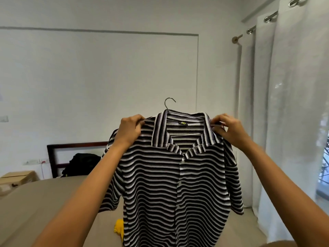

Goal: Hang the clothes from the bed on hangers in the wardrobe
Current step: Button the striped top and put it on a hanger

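From the head view, the left hand is gripping one shoulder of the striped shirt while the right hand is pinching the other shoulder, holding it up above the bed. The shirt is sitting on a metal hanger, hook poking up behind the collar. A yellow garment is lying on the bed beneath.

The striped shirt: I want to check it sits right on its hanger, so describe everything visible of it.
The striped shirt is a knit-looking, short-sleeved, collared button-up in black, white and grey bands. It hangs front toward the camera, buttoned below an open collar, on a metal hanger whose hook rises behind the collar. The left hand and right hand pinch its shoulders, holding it above the bed.
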